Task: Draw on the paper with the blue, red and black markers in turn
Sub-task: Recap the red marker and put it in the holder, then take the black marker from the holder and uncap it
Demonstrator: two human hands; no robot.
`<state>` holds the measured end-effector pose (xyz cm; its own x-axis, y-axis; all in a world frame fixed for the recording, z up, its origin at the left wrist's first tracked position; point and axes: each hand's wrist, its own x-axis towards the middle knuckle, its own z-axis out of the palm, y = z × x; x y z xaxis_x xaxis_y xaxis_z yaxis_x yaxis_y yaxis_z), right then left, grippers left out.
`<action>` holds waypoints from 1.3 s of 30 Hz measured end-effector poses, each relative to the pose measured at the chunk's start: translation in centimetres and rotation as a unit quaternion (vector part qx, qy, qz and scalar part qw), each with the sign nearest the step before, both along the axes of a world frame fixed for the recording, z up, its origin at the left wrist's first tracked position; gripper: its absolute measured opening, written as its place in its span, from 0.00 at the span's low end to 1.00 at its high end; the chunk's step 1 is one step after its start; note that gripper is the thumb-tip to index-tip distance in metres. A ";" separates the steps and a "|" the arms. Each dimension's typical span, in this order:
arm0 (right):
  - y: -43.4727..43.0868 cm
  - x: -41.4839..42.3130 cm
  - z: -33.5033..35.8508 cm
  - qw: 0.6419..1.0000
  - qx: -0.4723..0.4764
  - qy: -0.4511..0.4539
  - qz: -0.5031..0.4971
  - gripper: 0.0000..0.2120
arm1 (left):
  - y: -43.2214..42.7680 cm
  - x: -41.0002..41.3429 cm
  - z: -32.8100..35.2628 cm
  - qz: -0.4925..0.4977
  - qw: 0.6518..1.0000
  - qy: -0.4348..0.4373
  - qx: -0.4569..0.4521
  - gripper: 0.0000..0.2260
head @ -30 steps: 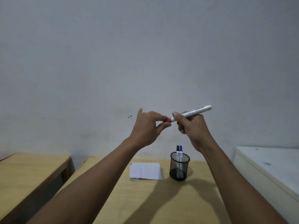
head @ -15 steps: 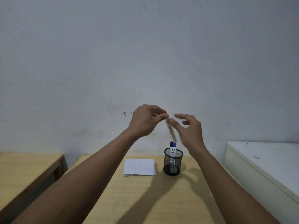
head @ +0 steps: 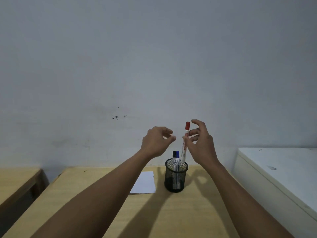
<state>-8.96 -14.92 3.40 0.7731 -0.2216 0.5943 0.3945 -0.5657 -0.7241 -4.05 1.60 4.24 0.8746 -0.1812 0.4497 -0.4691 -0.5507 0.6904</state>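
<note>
My right hand (head: 200,143) holds the red marker (head: 185,141) upright by its barrel, red cap on top, its lower end just above the black mesh pen cup (head: 176,176). The black marker (head: 174,158) and the blue marker (head: 177,158) stand in that cup, caps up. My left hand (head: 157,141) hovers just left of the red marker with curled fingers and holds nothing. A white sheet of paper (head: 145,182) lies on the wooden table (head: 180,213), left of the cup and partly behind my left forearm.
A second wooden table (head: 15,181) stands at the left across a dark gap. A white cabinet top (head: 281,170) runs along the right. A grey wall with small dark specks (head: 116,117) rises behind the table.
The red marker was horizontal between both hands, cap end at my left fingers. Now the cap is on, the marker stands upright in my right hand, and my left hand has let go.
</note>
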 end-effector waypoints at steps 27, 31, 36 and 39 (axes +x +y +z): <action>-0.7 5.5 -8.5 0.975 -0.136 0.146 -0.096 0.14 | -3.2 4.5 -8.3 0.065 0.994 0.084 -0.015 0.14; -0.3 4.9 -7.0 0.985 -0.099 0.090 -0.109 0.16 | -1.9 4.0 -5.9 0.057 0.991 0.063 -0.104 0.13; 1.3 3.2 -3.5 0.997 -0.007 0.075 0.000 0.12 | 0.7 2.3 -1.6 0.023 0.960 0.087 -0.264 0.09; 2.5 1.5 -1.1 0.981 0.080 0.125 0.123 0.07 | 2.5 0.2 1.2 0.015 0.927 0.119 -0.356 0.10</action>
<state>-7.51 -12.47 2.32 0.9322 -0.0852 0.3517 0.3030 -0.3478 -0.8873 -3.85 4.10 5.48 0.9642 0.1139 0.2393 -0.2483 0.0728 0.9659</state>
